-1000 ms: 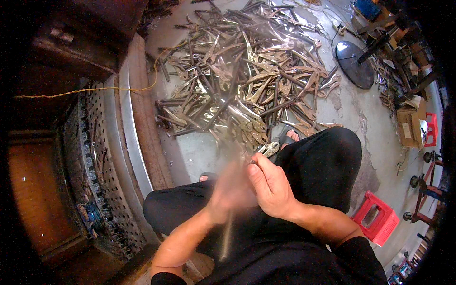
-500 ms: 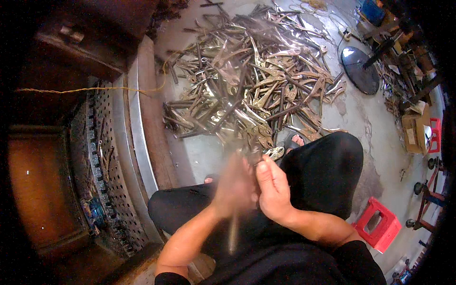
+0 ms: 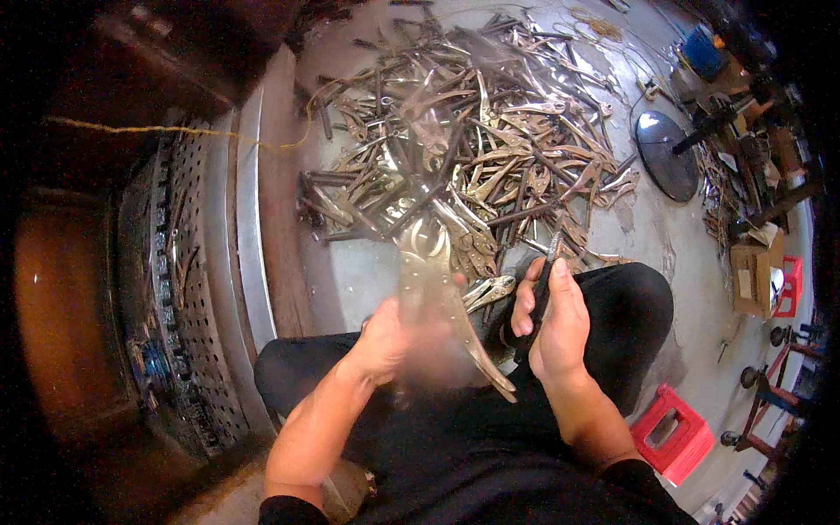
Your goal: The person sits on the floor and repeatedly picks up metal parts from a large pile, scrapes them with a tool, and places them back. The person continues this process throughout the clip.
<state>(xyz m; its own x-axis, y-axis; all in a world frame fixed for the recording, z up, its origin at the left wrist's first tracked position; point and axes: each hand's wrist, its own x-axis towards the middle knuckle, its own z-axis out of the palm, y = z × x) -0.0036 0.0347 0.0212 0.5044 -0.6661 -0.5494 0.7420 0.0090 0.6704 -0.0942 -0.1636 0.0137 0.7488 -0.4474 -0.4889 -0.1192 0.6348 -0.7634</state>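
The left hand (image 3: pixel 382 339) gripped blurry, dull-metal pliers (image 3: pixel 473 344); the right hand (image 3: pixel 564 328) closed around a slim dark tool (image 3: pixel 544 284). A jumbled tool heap (image 3: pixel 499 157) lay beyond.

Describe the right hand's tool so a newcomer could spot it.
Find the pile of metal tools on the floor. By its lower right edge, the right hand holds a slim tool, mostly dark, unlike the broad, pale pliers in the left hand.

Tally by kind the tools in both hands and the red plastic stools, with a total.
Pair of pliers in left hand: 1
Slim dark tool in right hand: 1
Red plastic stools (near one; far one, partly hidden): 2
Total: 4
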